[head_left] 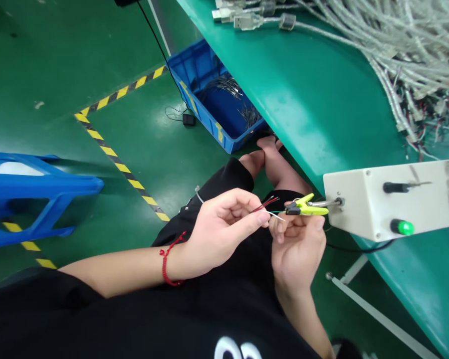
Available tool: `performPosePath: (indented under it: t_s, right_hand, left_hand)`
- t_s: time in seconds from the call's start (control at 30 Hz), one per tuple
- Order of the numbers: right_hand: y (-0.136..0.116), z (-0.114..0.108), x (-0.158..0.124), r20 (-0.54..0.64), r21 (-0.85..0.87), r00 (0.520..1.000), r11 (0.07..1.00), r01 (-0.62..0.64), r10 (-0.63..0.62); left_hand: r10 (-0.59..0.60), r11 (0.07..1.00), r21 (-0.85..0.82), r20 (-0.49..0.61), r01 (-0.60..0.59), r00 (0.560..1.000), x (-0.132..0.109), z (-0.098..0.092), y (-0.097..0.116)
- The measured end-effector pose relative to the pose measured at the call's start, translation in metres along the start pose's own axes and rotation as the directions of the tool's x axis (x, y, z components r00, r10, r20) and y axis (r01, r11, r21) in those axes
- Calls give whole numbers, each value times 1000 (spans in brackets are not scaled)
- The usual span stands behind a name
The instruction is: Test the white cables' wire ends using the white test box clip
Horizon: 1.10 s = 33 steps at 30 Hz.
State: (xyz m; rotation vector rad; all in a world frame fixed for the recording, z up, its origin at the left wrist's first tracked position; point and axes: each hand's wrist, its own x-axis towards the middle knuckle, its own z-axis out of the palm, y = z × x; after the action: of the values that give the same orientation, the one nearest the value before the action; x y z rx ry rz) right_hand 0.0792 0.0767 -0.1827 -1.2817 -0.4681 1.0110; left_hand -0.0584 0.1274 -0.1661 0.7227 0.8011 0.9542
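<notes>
1. Far left: blue plastic stool [41, 189] on the green floor [52, 75]; yellow-and-black hazard tape [115, 159] angles beside it.
2. Blue plastic crate [202, 117] on the floor beyond the knees, dark cables [224, 87] lying inside.
3. Left hand [219, 232], red braided bracelet [165, 257] at the wrist: thumb and forefinger pressed together, clamped on thin insulated wires [265, 204].
4. Wires sit at those fingertips, ends fanning toward the right hand. Handling, by judgement: near weightless, soft, springy, a little slick; fine ends likely bend or fray easily. Best hold: a light pinch on the insulation, just behind the tips.
5. Look: red, black, white and green strands, hair-thin here. Red and dark ones tilt up, white slants down, green runs straight to the clip. Bare metal at the tips too small to confirm.
6. Right hand [298, 249]: fingers curled beneath the clip, thumb beside its lower handle. Cannot tell whether they press on anything.
7. Yellow-green spring clip [310, 205], black-tipped, on a metal rod [331, 202]. Grip on the green strand unclear.
8. Cream switch box [359, 204], green button [406, 228], on the green bench [322, 104]; beyond, heaped clear-jacketed USB cables [359, 30].
</notes>
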Motion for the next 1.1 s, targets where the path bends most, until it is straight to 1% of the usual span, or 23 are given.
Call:
performPosePath:
  t_s: [0.1, 0.17, 0.3, 0.4, 0.5, 0.63, 0.77, 1.1]
  right_hand:
    - [-3, 1, 8, -3, 145, 994, 984, -105, 107]
    - [-3, 1, 12, 12, 232, 988, 961, -149, 151]
    - [0, -2, 17, -14, 315, 988, 939, -140, 152]
    - [2, -3, 18, -33, 309, 988, 942, -131, 148]
    - [3, -5, 19, -28, 309, 987, 941, -139, 155]
    - [3, -8, 20, -2, 324, 987, 934, -150, 160]
    - [4, -10, 22, 31, 291, 988, 944, -153, 150]
    - [5, -11, 22, 50, 269, 987, 950, -159, 151]
  left_hand:
    - [-18, 1000, -6, -16, 18, 1000, 1, -2, -2]
    - [-16, 1000, 6, -24, 16, 1000, 2, -3, -3]
    - [13, 994, 107, -39, -8, 999, 2, -5, -1]
    - [32, 980, 200, -24, -26, 999, 1, -8, 1]
    - [30, 972, 234, 9, -31, 1000, 1, -10, 0]
    - [15, 969, 246, 26, -21, 1000, 2, -10, -2]
    - [4, 969, 247, 19, -8, 1000, 4, -7, -3]
    - [-18, 973, 231, 12, 14, 1000, 6, -3, -2]
